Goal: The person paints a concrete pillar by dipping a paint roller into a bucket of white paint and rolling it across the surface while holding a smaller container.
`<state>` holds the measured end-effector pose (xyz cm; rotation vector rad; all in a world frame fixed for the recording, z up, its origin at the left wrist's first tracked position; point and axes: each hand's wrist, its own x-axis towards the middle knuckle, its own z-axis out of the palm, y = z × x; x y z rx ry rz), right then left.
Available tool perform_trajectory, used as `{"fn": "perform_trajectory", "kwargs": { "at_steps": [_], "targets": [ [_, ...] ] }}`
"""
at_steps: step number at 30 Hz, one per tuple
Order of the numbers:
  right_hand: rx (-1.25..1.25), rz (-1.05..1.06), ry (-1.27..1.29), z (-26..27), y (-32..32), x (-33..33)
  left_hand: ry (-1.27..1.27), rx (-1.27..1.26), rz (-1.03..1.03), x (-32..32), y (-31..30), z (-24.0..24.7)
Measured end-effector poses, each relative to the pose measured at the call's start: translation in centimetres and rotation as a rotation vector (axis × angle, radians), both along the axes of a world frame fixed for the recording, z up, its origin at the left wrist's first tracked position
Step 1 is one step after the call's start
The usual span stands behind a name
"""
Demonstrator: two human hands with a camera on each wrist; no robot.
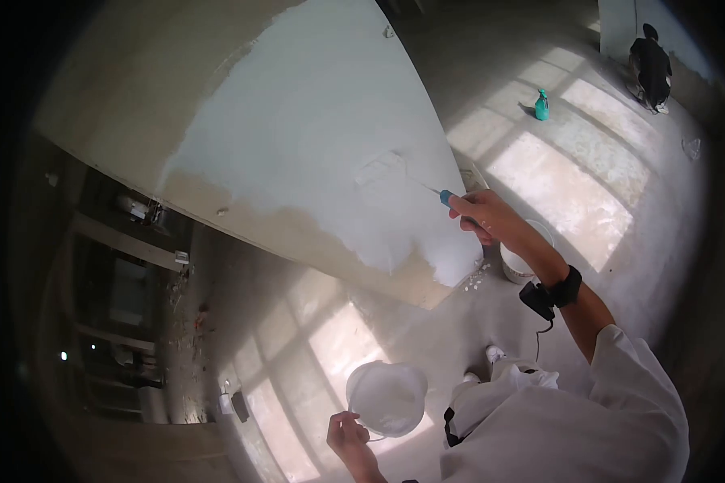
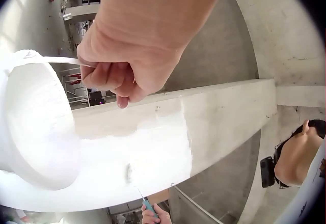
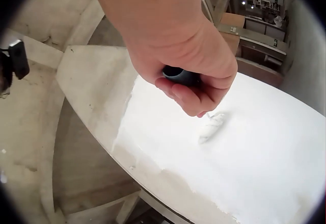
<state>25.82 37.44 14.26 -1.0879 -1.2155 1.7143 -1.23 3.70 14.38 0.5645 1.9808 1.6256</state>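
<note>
In the head view my right hand [image 1: 487, 216] grips the blue handle [image 1: 445, 197] of a paint roller [image 1: 381, 171], whose white sleeve lies against a partly white-coated wall [image 1: 298, 121]. The right wrist view shows the dark butt of that handle [image 3: 179, 75] inside my curled right hand [image 3: 188, 45], with the roller's sleeve [image 3: 211, 127] beyond it on the white coat. Low in the head view, my left hand [image 1: 349, 437] holds a white bucket [image 1: 387, 400] by its handle. Seen from the left wrist, the thin white bail [image 2: 63, 60] runs into the fingers and the bucket hangs beside them.
A second white bucket [image 1: 517, 264] stands on the floor by the wall's end, partly behind my right forearm. White spatters [image 1: 475, 278] lie near it. Farther off are a green spray bottle [image 1: 542, 105] and a crouching person in dark clothes [image 1: 652, 68]. Bare wall [image 1: 129, 88] borders the white coat.
</note>
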Motion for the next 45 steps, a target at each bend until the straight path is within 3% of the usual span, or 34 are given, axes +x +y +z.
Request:
{"fn": "perform_trajectory", "kwargs": {
  "at_steps": [4, 9, 12, 15, 21, 25, 29, 32, 40, 45],
  "targets": [
    [0.248, -0.116, 0.019, 3.4, 0.7, 1.3, 0.011, 0.082, -0.004, 0.4, -1.5, 0.7],
    [0.476, -0.174, -0.113, -0.5, 7.1, -0.7, 0.012, 0.064, 0.030, 0.0, -2.1, 0.2],
    [0.819, -0.585, -0.474, -5.0, 9.4, -2.6, 0.068, 0.040, 0.026, -0.2, -2.1, -0.4],
    [0.749, -0.524, -0.625, -9.3, 10.0, -3.6, 0.079, 0.015, -0.040, -0.7, -2.7, -0.2],
    [0.549, -0.402, -0.592, -20.7, 8.6, -5.6, 0.084, -0.065, -0.021, -0.4, -1.2, -0.2],
    [0.307, -0.311, -0.665, -24.2, 5.0, -4.6, 0.106, -0.117, -0.089, -1.1, 0.2, -0.7],
    [0.225, -0.250, -0.833, -29.0, 2.6, -1.5, 0.069, -0.184, -0.134, 0.3, 1.9, -0.9],
    [0.171, -0.136, -0.910, -29.8, 1.7, 1.0, 0.084, -0.181, -0.128, 1.8, 3.8, -0.9],
    [0.193, -0.150, -0.892, -30.6, -1.0, 3.0, 0.000, -0.143, -0.150, 1.9, 3.3, -0.3],
    [0.343, -0.301, -0.677, -25.0, 0.0, 1.3, 0.017, -0.113, -0.165, 2.0, 1.6, -0.4]
  ]
}}
